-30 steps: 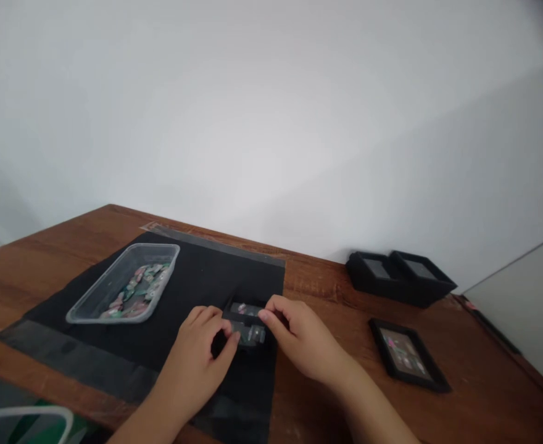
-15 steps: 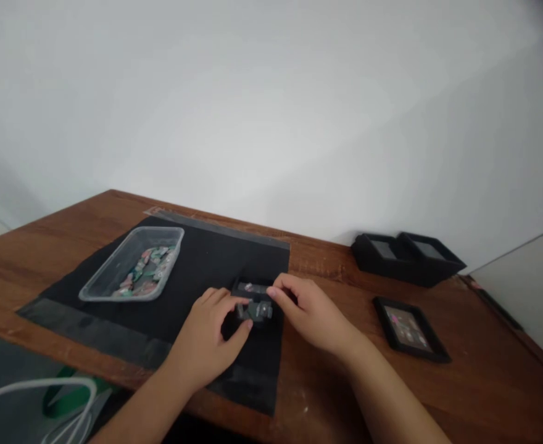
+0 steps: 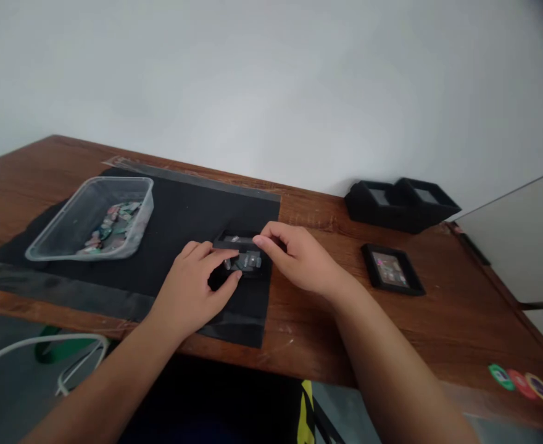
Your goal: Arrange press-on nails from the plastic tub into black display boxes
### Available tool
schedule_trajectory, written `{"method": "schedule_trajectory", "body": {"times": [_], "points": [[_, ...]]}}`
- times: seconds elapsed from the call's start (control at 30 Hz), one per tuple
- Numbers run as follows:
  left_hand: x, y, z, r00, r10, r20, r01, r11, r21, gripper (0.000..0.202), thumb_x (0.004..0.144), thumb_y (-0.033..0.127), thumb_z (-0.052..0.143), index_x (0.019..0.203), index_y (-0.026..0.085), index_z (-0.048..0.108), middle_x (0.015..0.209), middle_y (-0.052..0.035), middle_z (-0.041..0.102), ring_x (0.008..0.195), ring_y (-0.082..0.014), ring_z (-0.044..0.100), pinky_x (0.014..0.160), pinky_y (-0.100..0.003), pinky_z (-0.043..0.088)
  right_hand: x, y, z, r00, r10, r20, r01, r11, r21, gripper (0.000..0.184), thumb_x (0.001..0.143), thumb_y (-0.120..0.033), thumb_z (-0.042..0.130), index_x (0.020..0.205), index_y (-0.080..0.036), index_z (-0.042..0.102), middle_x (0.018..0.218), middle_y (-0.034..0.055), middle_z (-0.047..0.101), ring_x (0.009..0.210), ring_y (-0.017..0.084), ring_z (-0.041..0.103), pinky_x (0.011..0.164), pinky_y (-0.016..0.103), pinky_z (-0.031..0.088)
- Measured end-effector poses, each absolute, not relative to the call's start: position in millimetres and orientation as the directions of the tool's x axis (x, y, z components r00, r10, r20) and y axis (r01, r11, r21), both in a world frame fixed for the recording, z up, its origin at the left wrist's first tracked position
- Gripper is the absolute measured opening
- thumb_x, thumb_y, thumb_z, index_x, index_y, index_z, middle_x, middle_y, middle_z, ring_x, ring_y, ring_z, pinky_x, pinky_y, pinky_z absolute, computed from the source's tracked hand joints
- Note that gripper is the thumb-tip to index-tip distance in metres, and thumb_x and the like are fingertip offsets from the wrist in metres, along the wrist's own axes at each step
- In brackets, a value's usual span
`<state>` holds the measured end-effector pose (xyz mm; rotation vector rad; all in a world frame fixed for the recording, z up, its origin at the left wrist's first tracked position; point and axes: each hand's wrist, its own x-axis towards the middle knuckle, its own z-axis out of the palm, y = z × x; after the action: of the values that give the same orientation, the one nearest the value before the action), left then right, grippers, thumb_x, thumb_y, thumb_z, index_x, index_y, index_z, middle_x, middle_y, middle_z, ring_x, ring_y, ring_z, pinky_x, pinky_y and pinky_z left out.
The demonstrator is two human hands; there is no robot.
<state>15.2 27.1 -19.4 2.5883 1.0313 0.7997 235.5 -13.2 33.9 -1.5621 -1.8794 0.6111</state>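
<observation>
A small black tray (image 3: pixel 219 237) with two compartments lies at the right part of the black mat (image 3: pixel 183 213). Clear and greyish small pieces (image 3: pixel 252 260) lie in its near compartment, and a few pale bits show in the far one. My left hand (image 3: pixel 192 280) grips the tray's left end, thumb at the near rim and forefinger on the divider, beside the pieces. With thumb and forefinger pinched, my right hand (image 3: pixel 294 256) holds the tray's right edge. Whether a small piece is also between those fingertips is hidden.
A clear plastic tub (image 3: pixel 52 250) of small green, pink and white pieces stands on the mat's left. On the right are a black framed tray (image 3: pixel 371 268) with coloured bits and a pair of joined black bins (image 3: pixel 377 213). Round coloured stickers (image 3: pixel 521 383) lie near the right front edge.
The whole view has shifted, so the table sits higher in the picture and more of its front shows. Both hands stay at the black tray in nearly the same pose.
</observation>
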Motion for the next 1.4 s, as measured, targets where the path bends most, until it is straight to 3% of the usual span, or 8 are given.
{"method": "schedule_trajectory", "body": {"times": [0.1,0.27,0.6,0.87,1.4], "points": [[17.1,26.2,-19.5,0.562,0.719,0.410,0.603,-0.695,0.392,0.030,0.091,0.040,0.065,0.107,0.016,0.072,0.089,-0.0093,0.063,0.093,-0.0295,0.056,0.086,-0.047,0.049,235.1,-13.2,34.3,-0.111,0.980,0.162,0.699,0.193,-0.689,0.034,0.102,-0.043,0.050,0.077,-0.021,0.054,0.067,-0.0047,0.053,0.064,0.011,0.048,0.061,0.026,0.031],[21.5,26.8,-20.4,0.547,0.746,0.380,0.612,-0.666,0.426,0.025,0.091,0.042,0.066,0.098,0.019,0.074,0.088,-0.0083,0.065,0.090,-0.0292,0.056,0.083,-0.046,0.050,234.3,-13.1,34.7,-0.118,0.982,0.148,0.702,0.188,-0.687,0.035,0.102,-0.044,0.050,0.077,-0.021,0.054,0.067,-0.0040,0.054,0.064,0.012,0.048,0.061,0.026,0.031],[22.9,28.9,-21.2,0.571,0.738,0.360,0.567,-0.672,0.477,0.021,0.093,0.035,0.064,0.104,0.022,0.076,0.099,-0.0080,0.070,0.095,-0.0277,0.057,0.087,-0.046,0.050,231.0,-13.4,36.3,-0.096,0.986,0.133,0.722,0.161,-0.673,0.034,0.102,-0.043,0.049,0.077,-0.021,0.054,0.068,-0.0022,0.055,0.065,0.014,0.050,0.062,0.027,0.033],[23.3,30.9,-19.3,0.557,0.755,0.347,0.580,-0.652,0.488,0.023,0.094,0.033,0.059,0.103,0.017,0.073,0.086,-0.0074,0.063,0.087,-0.0267,0.055,0.080,-0.044,0.049,231.1,-14.2,36.5,-0.093,0.989,0.113,0.730,0.145,-0.668,0.034,0.102,-0.044,0.048,0.077,-0.021,0.054,0.069,-0.0021,0.057,0.066,0.014,0.052,0.063,0.027,0.034],[23.6,32.9,-21.6,0.541,0.779,0.317,0.590,-0.621,0.517,0.019,0.094,0.034,0.059,0.100,0.020,0.070,0.084,-0.0045,0.062,0.085,-0.0248,0.057,0.078,-0.040,0.048,230.9,-13.8,35.1,-0.089,0.987,0.134,0.741,0.155,-0.654,0.033,0.103,-0.043,0.049,0.077,-0.022,0.054,0.069,-0.0027,0.057,0.066,0.014,0.052,0.062,0.027,0.032]]}}
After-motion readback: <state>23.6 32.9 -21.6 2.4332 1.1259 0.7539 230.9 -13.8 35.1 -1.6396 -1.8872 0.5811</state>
